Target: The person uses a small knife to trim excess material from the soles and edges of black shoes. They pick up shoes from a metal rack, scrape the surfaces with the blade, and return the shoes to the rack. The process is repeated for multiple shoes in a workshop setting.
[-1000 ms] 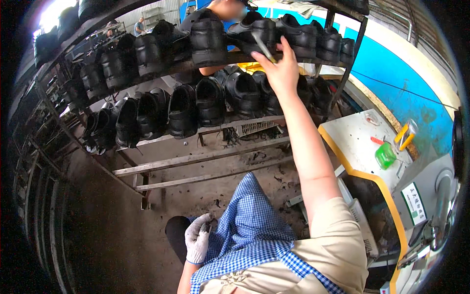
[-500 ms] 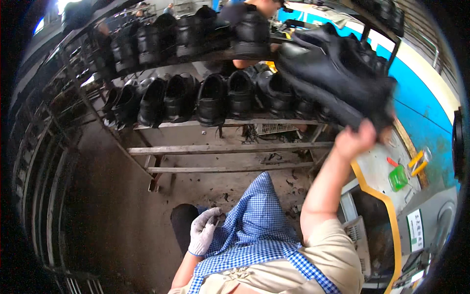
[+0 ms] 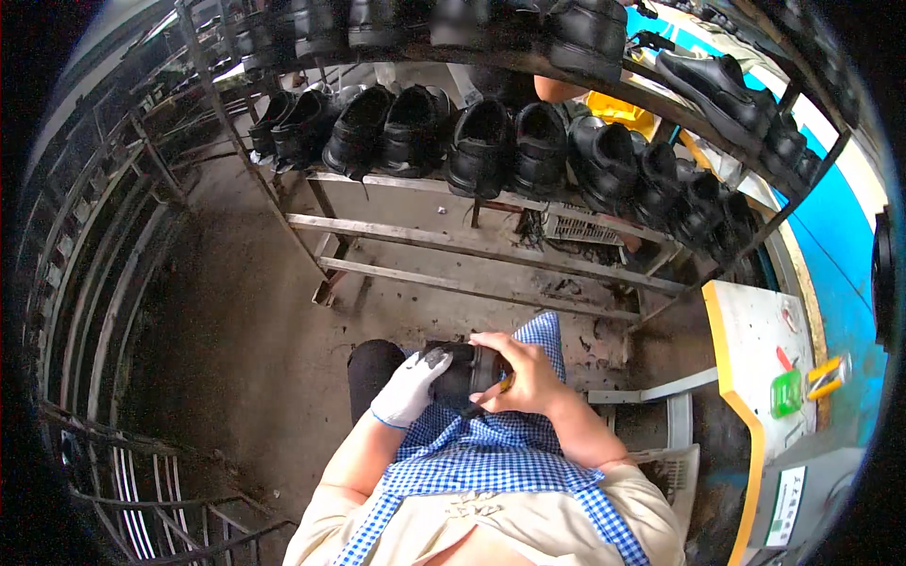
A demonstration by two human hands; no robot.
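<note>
A green container [image 3: 785,393] sits on a white, yellow-edged table [image 3: 753,325].

I hold a dull black, leather-look shoe [image 3: 457,379] between my white-gloved left hand [image 3: 406,391] and bare right hand [image 3: 528,375], its toe's direction hard to tell; my right fingers also grip a slim, partly yellow tool [image 3: 507,383].
</note>
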